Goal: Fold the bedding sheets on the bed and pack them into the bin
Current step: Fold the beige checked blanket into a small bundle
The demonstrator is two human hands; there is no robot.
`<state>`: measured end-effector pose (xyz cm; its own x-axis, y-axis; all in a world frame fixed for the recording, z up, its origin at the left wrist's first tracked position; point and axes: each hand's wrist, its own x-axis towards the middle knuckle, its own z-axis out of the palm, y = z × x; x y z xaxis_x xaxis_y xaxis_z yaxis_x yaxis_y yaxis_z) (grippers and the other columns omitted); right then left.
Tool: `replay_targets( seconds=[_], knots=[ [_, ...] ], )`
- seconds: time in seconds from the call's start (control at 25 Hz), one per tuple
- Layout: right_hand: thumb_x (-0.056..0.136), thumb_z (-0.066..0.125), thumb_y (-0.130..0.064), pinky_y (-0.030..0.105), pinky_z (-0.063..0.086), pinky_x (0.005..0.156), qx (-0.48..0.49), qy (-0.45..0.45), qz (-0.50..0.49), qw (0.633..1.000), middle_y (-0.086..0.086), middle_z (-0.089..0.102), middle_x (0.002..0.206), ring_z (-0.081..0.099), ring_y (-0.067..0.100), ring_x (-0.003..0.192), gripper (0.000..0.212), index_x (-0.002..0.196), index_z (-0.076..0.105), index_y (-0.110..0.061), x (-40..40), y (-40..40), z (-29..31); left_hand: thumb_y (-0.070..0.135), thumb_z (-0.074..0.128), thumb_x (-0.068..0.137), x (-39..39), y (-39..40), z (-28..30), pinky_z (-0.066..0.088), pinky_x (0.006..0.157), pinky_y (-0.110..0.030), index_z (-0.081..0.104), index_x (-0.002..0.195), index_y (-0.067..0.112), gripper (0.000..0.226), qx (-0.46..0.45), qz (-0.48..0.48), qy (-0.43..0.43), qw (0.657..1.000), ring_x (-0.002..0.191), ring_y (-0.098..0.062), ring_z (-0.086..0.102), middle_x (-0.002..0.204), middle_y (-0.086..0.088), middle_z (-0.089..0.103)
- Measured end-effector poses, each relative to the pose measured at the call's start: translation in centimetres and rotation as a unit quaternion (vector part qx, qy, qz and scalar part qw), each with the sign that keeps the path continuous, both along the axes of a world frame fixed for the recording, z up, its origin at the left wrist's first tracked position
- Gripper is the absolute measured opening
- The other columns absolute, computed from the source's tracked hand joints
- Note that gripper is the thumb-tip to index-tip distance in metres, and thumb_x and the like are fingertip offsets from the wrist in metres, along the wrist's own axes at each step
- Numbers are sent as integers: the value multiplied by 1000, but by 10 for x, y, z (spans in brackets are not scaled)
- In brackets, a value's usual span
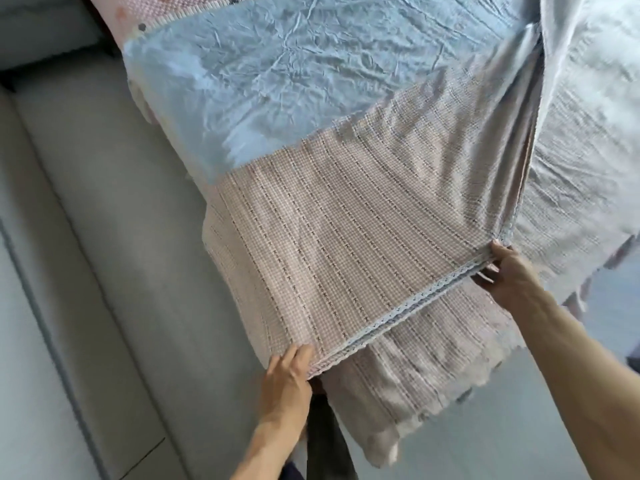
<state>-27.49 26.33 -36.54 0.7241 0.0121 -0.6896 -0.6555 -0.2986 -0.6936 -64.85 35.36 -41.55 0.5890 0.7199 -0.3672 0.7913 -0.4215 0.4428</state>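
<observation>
Fingers of my left hand (pixel 287 372) pinch one corner of the sheet (pixel 346 244), and my right hand (pixel 505 271) grips the other corner, thumb on top. Between them runs a stacked hem with white lace trim. I count one sheet: thin woven pink check with dotted stripes, its reverse a crinkled pale blue. It lies on the bed (pixel 588 116), long axis running from the hem away toward upper left, stripes following it.
</observation>
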Motion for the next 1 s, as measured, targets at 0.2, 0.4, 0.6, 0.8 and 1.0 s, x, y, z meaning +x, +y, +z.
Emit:
replay_targets(
  seconds=[0.2,0.4,0.6,0.8,1.0],
  knots=[
    [100,53,-27,28,57,51,-51,1,25,998,-5,54,81,57,16,70,22,79,49,-24,-3,-60,10,-14,54,67,-14,-70,-8,56,75,-36,65,111,22,58,-25,-4,-33,999,94,-24,62,107,7,68],
    [99,56,-25,35,50,64,-48,15,48,998,-3,58,88,59,18,76,18,81,51,-24,-2,-107,-15,-11,70,46,-21,-101,-18,48,48,-31,61,80,21,47,14,-18,3,1000,68,-25,62,76,6,64],
    [99,56,-23,35,55,67,-27,25,81,996,-2,59,88,62,19,76,17,82,53,-22,9,-144,-38,-17,62,47,-9,-141,-23,35,48,-28,46,72,21,48,54,-2,36,998,65,-28,58,70,3,59],
    [98,57,-20,30,59,52,-15,25,138,990,0,63,92,66,21,76,8,90,59,-20,29,-161,-62,-12,53,66,5,-171,-45,30,57,-29,42,78,21,36,67,96,50,992,78,-29,58,82,2,61],
    [93,65,-18,42,61,53,-61,70,147,985,16,69,107,68,35,98,22,111,64,-5,42,-179,-101,-4,59,67,14,-178,-72,40,57,-32,51,80,18,27,48,158,59,984,77,-31,61,83,0,64]
  ],
)
